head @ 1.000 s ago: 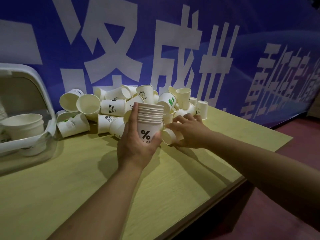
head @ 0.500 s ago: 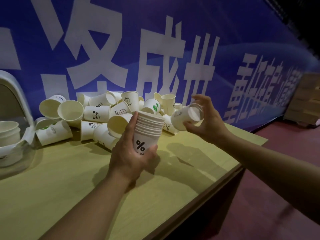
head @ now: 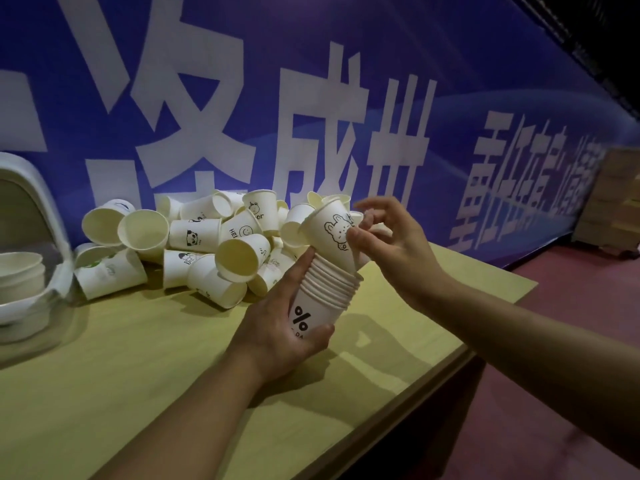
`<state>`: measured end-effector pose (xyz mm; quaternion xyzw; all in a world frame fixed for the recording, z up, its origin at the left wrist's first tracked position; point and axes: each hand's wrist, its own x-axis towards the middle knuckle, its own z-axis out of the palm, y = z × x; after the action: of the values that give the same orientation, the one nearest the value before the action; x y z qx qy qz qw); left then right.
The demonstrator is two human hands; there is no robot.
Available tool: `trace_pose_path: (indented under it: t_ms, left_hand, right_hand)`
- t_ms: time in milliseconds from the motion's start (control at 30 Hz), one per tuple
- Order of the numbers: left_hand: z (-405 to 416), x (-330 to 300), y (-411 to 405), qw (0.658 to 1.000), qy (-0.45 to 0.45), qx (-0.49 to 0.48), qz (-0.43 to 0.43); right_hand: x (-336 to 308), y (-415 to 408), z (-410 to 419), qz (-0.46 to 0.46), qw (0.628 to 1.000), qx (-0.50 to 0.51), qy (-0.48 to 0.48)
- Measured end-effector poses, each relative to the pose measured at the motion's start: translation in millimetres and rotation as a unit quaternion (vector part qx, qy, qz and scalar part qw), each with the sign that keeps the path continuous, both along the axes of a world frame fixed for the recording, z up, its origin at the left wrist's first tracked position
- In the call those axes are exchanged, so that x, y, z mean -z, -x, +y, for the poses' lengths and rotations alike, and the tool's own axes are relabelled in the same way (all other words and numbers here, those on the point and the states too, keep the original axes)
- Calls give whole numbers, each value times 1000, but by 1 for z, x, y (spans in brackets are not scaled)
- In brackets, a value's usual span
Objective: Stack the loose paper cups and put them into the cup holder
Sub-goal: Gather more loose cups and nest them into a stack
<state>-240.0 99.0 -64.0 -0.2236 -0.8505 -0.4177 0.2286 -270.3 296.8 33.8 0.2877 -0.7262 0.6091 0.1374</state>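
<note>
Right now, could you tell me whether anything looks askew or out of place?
Yes: the bunny-print cup in the right hand sits tilted and only partly nested in the stack that the left hand grips. The loose cups lie jumbled behind.

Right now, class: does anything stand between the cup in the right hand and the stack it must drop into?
Nothing visible. The rabbit cup, pinched by the right hand, already sits partly in the stack held by the left hand.
</note>
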Motion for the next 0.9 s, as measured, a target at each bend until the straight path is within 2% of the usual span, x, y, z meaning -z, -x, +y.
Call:
trace_pose_path:
  t_ms: [167, 400, 500, 633, 800, 900]
  left_hand:
    - [-2, 2, 4, 1000, 11, 3, -3]
    - [-4, 5, 6, 1000, -1, -18, -10]
    - [-4, 4, 6, 999, -34, -36, -12]
    - [-9, 3, 9, 991, -104, -89, 3]
    - [-11, 5, 13, 976, -166, -134, 35]
    - [-13, 1, 12, 967, -192, -157, 58]
  right_hand:
    - [0, 8, 6, -62, 997, -43, -25]
    - [15, 12, -1, -60, 998, -29, 22]
    - [26, 13, -5, -41, 999, -7, 22]
    - [46, 17, -11, -1, 998, 19, -55]
    - [30, 52, -29, -26, 992, 90, -80]
    - [16, 91, -48, -42, 981, 127, -138]
